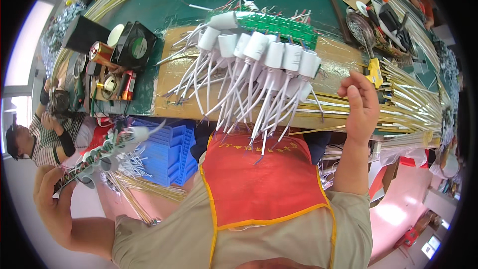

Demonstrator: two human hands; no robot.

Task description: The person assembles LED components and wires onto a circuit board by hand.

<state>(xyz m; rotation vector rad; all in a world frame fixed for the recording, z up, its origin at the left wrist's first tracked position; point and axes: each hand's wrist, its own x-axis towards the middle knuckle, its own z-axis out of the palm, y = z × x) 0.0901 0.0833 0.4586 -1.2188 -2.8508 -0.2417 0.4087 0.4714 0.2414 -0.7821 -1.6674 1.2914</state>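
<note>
At the far left, away from the bench, my left hand (54, 187) is closed on the end of a green circuit board strip (94, 158) carrying white cylindrical parts and wires. Over the bench's right side, my right hand (361, 107) is raised with loosely curled fingers, and nothing shows in it. A yellow-handled tool (374, 72) lies just beyond it. In front of me, a row of white lamp bases (256, 46) with long white wires (244, 92) hangs toward my red apron. Behind them sits a green circuit board panel (284, 26).
Bundles of thin yellow and white strips (406, 102) cover the bench's right. A black fan (135, 47), a can (101, 53) and small tools stand at left. Blue crates (172, 152) are below the bench edge. Another person (37, 137) works at far left.
</note>
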